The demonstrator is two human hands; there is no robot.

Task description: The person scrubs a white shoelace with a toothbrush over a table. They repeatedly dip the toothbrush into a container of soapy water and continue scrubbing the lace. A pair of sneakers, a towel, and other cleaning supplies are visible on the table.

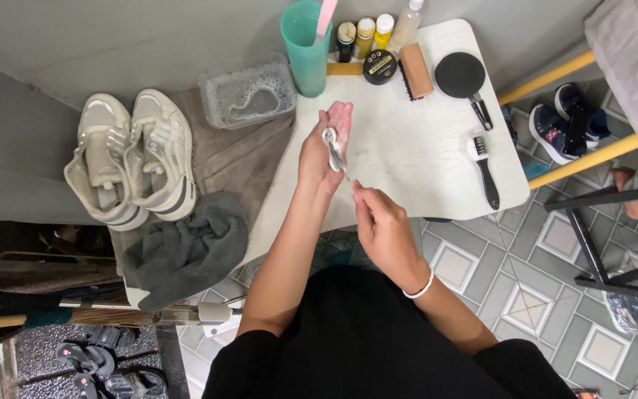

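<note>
My left hand (320, 148) is held flat over the white table (407, 148), with a white shoelace (333, 148) wound around its fingers. My right hand (382, 225) pinches the loose end of the same lace just below and to the right. A pair of white sneakers (131, 159) with no laces visible lies to the left on a brown towel (230, 155).
A teal cup (306, 48), small bottles (365, 33), a round tin (379, 66), brushes (485, 166) and a clear tub of soapy water (249, 92) stand along the table's back. A grey cloth (186, 247) lies front left. Blue shoes (563, 122) sit on the tiled floor.
</note>
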